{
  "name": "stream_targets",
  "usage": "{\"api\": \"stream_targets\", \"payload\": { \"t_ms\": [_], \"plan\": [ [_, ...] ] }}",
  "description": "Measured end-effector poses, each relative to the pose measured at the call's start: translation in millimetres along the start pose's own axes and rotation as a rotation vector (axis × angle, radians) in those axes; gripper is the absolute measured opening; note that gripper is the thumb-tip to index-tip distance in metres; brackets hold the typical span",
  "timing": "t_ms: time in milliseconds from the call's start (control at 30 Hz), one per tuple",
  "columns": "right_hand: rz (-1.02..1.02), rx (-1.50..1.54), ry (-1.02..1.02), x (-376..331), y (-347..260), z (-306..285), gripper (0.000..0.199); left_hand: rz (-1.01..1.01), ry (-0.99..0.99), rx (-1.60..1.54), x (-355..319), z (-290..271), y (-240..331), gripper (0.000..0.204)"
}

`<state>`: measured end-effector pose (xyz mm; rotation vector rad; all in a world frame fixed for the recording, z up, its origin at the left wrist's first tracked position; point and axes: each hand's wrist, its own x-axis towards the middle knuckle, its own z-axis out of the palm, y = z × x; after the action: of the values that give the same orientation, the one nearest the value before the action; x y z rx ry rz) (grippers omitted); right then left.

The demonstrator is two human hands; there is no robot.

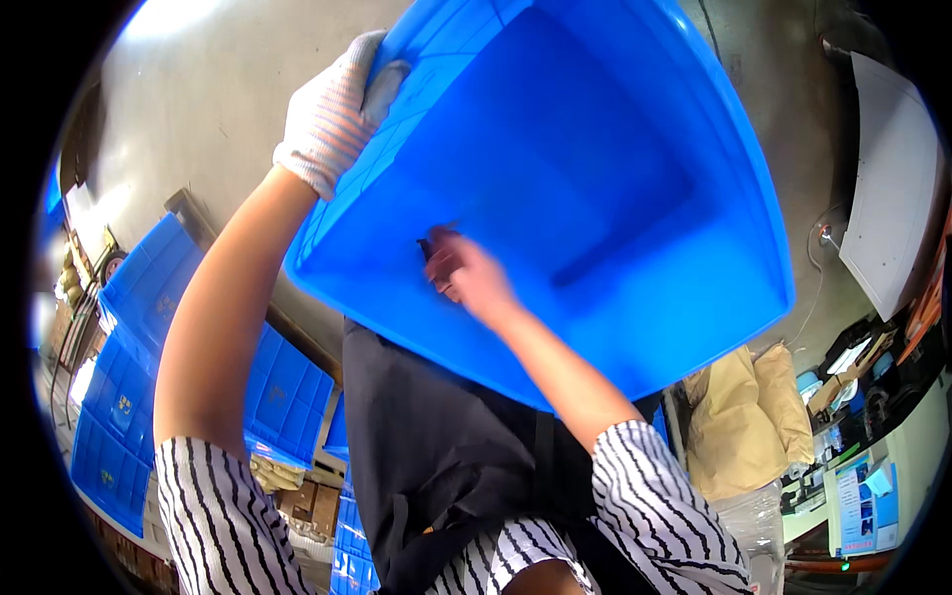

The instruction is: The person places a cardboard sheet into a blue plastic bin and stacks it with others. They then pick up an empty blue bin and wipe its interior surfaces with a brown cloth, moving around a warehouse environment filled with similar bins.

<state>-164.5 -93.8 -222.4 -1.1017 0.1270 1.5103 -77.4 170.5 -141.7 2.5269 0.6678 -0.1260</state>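
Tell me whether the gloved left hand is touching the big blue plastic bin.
Touching. The head view shows the left hand, in a white knit glove, gripping the rim of the big blue plastic bin, fingers curled over its edge with no gap.

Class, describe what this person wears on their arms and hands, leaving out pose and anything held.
The left hand wears a white knitted work glove with a ribbed cuff. The right hand is bare. Both forearms are uncovered; black-and-white striped sleeves are pushed up around the elbows.
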Motion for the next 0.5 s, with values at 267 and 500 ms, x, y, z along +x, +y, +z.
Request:
{"api": "stream_targets", "payload": {
  "t_ms": [267,500],
  "plan": [
    [-0.341,-0.054,0.712,112,-77,-196,0.058,-0.118,-0.076,-0.082,-3,-6,9,0.03],
    [-0.488,-0.753,0.997,177,-29,-194,0.062,-0.076,-0.073,-0.097,2,1,8,0.029]
  ]
}}
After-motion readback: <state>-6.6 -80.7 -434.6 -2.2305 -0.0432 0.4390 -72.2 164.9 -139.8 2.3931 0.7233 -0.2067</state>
